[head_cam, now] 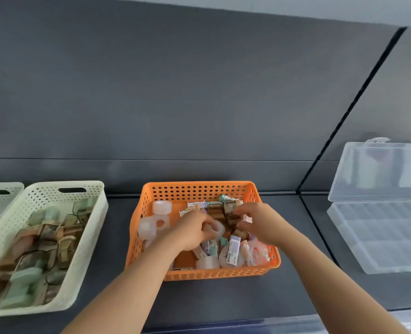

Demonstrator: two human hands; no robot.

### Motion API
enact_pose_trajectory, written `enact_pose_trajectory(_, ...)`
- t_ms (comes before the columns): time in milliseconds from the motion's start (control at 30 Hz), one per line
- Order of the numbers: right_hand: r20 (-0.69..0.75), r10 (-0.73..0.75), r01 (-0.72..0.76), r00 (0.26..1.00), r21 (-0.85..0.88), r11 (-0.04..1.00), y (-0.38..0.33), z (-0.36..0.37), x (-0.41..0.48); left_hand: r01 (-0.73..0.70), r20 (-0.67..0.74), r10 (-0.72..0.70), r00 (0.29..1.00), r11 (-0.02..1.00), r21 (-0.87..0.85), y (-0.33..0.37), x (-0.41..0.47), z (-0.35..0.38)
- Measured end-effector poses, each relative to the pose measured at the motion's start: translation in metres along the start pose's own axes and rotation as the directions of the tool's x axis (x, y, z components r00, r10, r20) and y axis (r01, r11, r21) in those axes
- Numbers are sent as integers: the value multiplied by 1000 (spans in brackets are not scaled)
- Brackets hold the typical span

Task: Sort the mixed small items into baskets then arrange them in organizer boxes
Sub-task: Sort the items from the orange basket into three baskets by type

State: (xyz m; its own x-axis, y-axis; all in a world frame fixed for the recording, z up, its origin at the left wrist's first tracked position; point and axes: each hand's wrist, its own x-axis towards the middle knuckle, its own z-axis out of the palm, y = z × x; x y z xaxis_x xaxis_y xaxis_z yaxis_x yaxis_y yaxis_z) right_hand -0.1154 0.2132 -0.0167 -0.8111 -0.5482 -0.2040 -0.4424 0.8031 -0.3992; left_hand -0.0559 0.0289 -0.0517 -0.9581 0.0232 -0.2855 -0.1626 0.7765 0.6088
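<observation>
I see 2 hands in the orange basket (199,184) on the desk (117,237): the left hand (190,232) curls its fingers (205,222) round a tape roll (217,228), the right hand (259,221) pinches a brown item (233,219), labels too blurred to read, cream basket (88,189) left, organizer box (380,239) right.

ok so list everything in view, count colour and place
orange basket: one, orange, table middle
tape rolls: several, clear, in orange basket
packets: several, mixed colours, in orange basket
cream basket: one, cream, left, holding brown and green items
second cream basket: one, cream, far left, cut off
organizer box: one, clear, right, lid open
table: one, dark grey, underneath
left hand: one, in orange basket, holds tape roll
right hand: one, in orange basket, pinches brown item
</observation>
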Motion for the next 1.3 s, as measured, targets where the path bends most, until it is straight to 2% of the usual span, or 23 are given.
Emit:
enact_pose_trajectory(200, 112, -119, 118, 987, 12, 993, -1, 1, 12, 102, -26, -103, 994, 994, -25, -14, -5, 2)
enact_pose_trajectory(400, 189, -236, 217, 953, 115, 969, -5, -2, 10, 122, -209, -129, 969, 991, -50, -22, -43, -15)
enact_pose_trajectory(533, 278, -322, 290, 905, 151, 945, -20, 7, 8, 108, -313, -156, 937, 980, -164, -29, -69, -18)
enact_pose_trajectory(633, 409, -321, 310, 854, 95, 946, -29, 26, 10, 114, -326, -173, 929, 974, -194, -36, -83, -14)
enact_pose_trajectory(800, 472, -277, 301, 837, 26, 953, -31, 38, 16, 106, -378, -194, 905, 965, -241, -41, -95, -8)
enact_pose_trajectory(933, 408, -332, 303, 851, 136, 943, -35, 33, 17, 86, -434, -222, 873, 946, -311, -44, -105, -7)
enact_pose_trajectory(1133, 126, -435, 351, 891, 415, 839, -83, 21, 20, -42, -542, -271, 796, 867, -496, -55, -133, -24)
enact_pose_trajectory(1300, -12, -486, 432, 874, 477, 765, -150, 41, 30, -56, -654, -401, 642, 826, -561, -93, -174, -53)
